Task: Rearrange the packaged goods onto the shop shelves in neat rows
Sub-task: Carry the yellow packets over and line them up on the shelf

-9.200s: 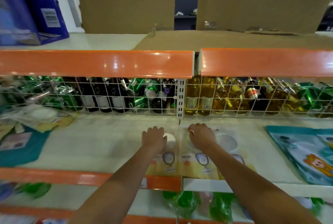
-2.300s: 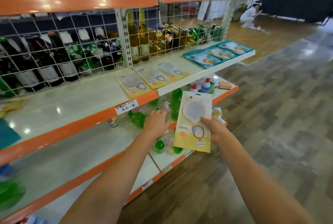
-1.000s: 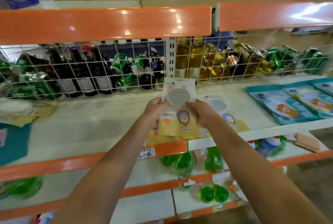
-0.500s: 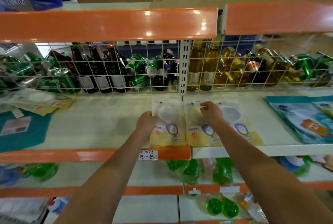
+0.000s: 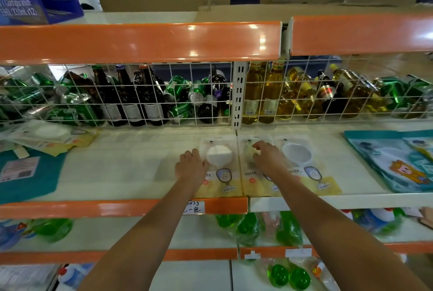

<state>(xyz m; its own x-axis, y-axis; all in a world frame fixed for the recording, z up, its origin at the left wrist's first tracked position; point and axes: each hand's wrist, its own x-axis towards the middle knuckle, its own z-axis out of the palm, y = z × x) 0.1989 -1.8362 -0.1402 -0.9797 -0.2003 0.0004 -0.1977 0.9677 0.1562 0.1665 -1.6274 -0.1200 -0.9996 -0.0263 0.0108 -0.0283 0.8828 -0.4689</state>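
Squaring up a row of yellow-bottomed packets is the step in hand, judging by how three of them lie flat side by side along the front edge of the middle shelf (image 5: 121, 173), below the wire grille (image 5: 140, 94) that fences off the bottles. The left hand (image 5: 191, 169) rests with fingers curled loosely against the left edge of the leftmost packet (image 5: 220, 173), touching it but not pinching it. The right hand (image 5: 267, 158) lies palm-down on the middle packet (image 5: 251, 180), fingers bent and slack, closed round nothing. The rightmost packet (image 5: 304, 166) lies just beside it, untouched and slightly askew, its lower corner fanning out to the right. A loose heap of similar packets (image 5: 49, 136) sits near the shelf's far left end, well apart from the row, and blue pouches (image 5: 396, 166) lie at its right end. The next move likely calls for nudging the three edges parallel and flush with the shelf's front lip, then fetching another packet from the heap to extend the row leftward.
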